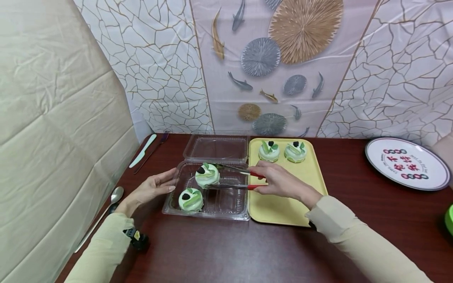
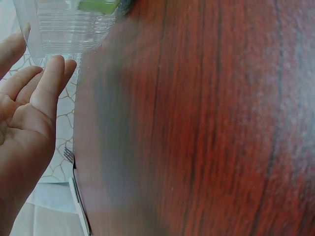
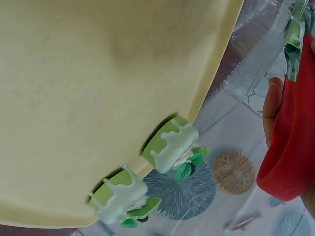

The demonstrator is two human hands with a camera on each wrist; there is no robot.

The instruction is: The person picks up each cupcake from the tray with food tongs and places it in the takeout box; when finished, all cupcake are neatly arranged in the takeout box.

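My right hand [image 1: 279, 179] grips a pair of tongs [image 1: 253, 187] by their red handles. The tong arms reach left over the clear plastic box [image 1: 226, 204], one on either side of a small green-and-white cake [image 1: 207, 175] topped with a dark berry and green leaves. A second such cake [image 1: 191, 200] sits in the box's front left part. At the box's left side is my left hand [image 1: 153, 188], its thumb and fingertips right at the rim. In the left wrist view those fingers [image 2: 47, 91] look fairly straight beside the ribbed plastic wall [image 2: 74, 29].
Two more cakes [image 1: 269, 151] stand at the back of the yellow tray [image 1: 286, 208], right of the box. The box's lid [image 1: 217, 147] lies open behind it. A knife [image 1: 142, 151], fork [image 1: 152, 151] and spoon [image 1: 116, 195] lie left; a printed plate [image 1: 375, 157] sits right.
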